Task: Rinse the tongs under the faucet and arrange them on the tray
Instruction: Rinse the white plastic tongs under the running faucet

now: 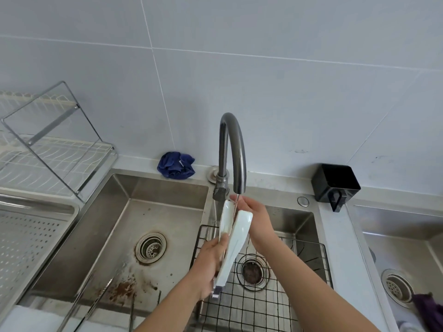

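White plastic tongs (236, 238) with a grey hinge end are held upright under the dark curved faucet (231, 149), where a thin stream of water runs onto their tips. My left hand (211, 267) grips the tongs around their lower half. My right hand (257, 218) is at the upper tips, fingers touching the inner side of the tongs right under the spout. A perforated steel tray (31, 238) lies at the far left, beside the sink. More metal tongs (100, 295) lie along the front of the left sink basin.
The left basin (153, 212) has a drain and rust-coloured stains. A black wire grid (271, 298) lies in the middle basin below my hands. A dish rack (48, 144) stands back left, a blue cloth (176, 165) behind the sink, a black holder (335, 185) at right.
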A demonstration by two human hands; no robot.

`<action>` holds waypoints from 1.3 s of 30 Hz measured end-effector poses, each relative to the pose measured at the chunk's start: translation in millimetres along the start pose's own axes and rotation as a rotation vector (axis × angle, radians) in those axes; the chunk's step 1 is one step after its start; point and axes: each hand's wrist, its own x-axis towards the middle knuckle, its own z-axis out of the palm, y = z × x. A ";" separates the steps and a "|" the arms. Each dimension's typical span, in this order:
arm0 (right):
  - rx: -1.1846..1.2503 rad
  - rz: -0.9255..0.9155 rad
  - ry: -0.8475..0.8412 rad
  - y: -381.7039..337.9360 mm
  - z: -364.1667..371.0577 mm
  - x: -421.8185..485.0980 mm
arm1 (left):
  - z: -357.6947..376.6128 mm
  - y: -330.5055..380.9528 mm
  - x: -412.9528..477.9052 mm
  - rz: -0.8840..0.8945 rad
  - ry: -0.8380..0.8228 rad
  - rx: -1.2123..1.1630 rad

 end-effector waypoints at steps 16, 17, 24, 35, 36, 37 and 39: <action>-0.037 -0.102 -0.001 21.2 9.2 2.5 | -4.0 14.1 -14.7 -0.061 -0.086 0.044; -0.021 -0.102 0.020 20.2 9.3 3.5 | -4.6 14.8 -14.2 -0.061 -0.099 0.049; 0.037 -0.013 -0.061 15.2 11.4 -1.5 | -14.3 16.0 -12.9 -0.073 -0.131 0.021; 0.063 -0.073 -0.014 17.3 14.5 -4.8 | -12.4 21.2 -21.4 -0.067 -0.119 0.045; 0.095 -0.082 0.013 18.7 15.6 -4.4 | -11.7 22.2 -21.5 -0.070 -0.115 0.045; 0.141 -0.077 0.026 19.6 17.4 -4.6 | -11.2 22.6 -20.9 -0.075 -0.114 0.036; 0.221 -0.036 0.002 21.4 20.8 -5.7 | -10.7 23.4 -19.3 -0.094 -0.136 -0.001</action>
